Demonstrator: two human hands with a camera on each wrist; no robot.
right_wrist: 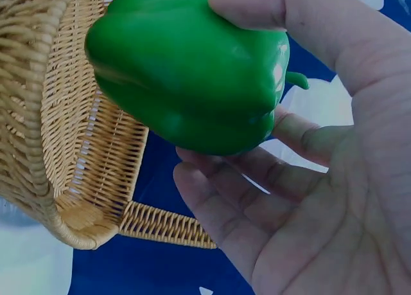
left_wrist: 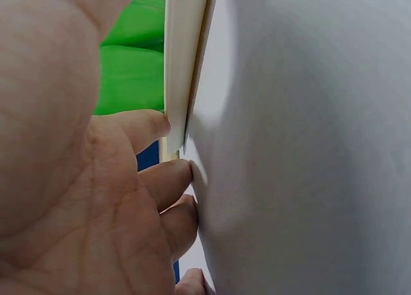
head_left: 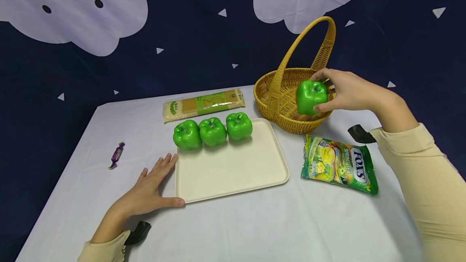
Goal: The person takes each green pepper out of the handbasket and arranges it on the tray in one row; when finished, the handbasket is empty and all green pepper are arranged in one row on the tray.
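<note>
My right hand (head_left: pixel 344 90) grips a green bell pepper (head_left: pixel 309 98), thumb on one side and fingers round the other. The pepper is over the opening of a wicker basket (head_left: pixel 267 102) with a tall handle; the right wrist view shows the basket's woven wall (right_wrist: pixel 26 102) beside it. My left hand (head_left: pixel 151 191) lies spread at the left edge of a cream tray (head_left: pixel 233 173), thumb at its near corner and a fingertip against its rim (left_wrist: pixel 180 70). Three more green bell peppers (head_left: pixel 212 132) sit in a row along the tray's far edge.
Behind the tray lies a packet of noodles (head_left: pixel 204 105). A green FOX'S candy bag (head_left: pixel 340 165) is to the tray's right, in front of the basket. One purple wrapped candy (head_left: pixel 117 155) lies at the left. A dark blue cloth with clouds hangs behind the white table (head_left: pixel 255 229).
</note>
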